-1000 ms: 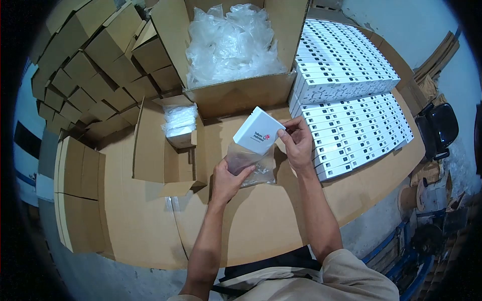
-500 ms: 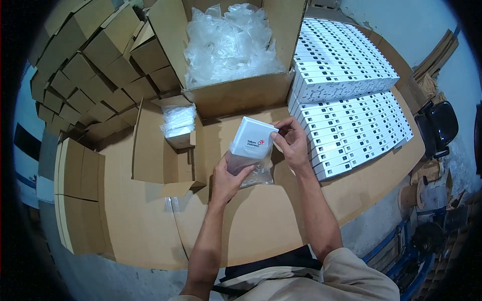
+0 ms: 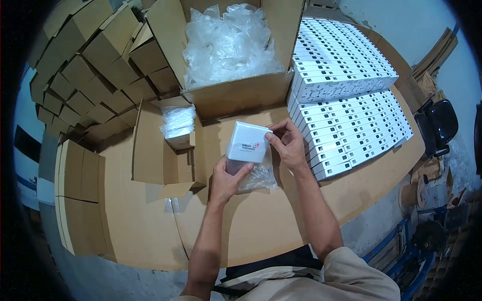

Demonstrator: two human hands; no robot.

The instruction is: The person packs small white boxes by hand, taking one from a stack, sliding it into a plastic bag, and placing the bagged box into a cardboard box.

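Observation:
A white square box [image 3: 247, 142] with a printed logo is held up over the cardboard-covered table. Its lower part lies in or against a clear plastic bag [image 3: 262, 178]. My left hand [image 3: 227, 181] grips the lower left of the box and bag, thumb across the front. At the box's upper right corner, my right hand [image 3: 288, 144] pinches the edge between thumb and fingers. To the left stands an open small carton [image 3: 150, 150] with wrapped white packets [image 3: 179, 122] inside.
A large open carton [image 3: 236, 96] full of clear plastic bags [image 3: 228, 47] stands behind. Rows of white boxes [image 3: 351, 130] are stacked at the right. Brown cartons [image 3: 83, 75] pile up at the back left, and flat-sided cartons [image 3: 80, 198] stand at the left edge.
Both hands have shifted slightly; the box has moved a little left and down and turned more upright. The clear bag's loose end hangs lower.

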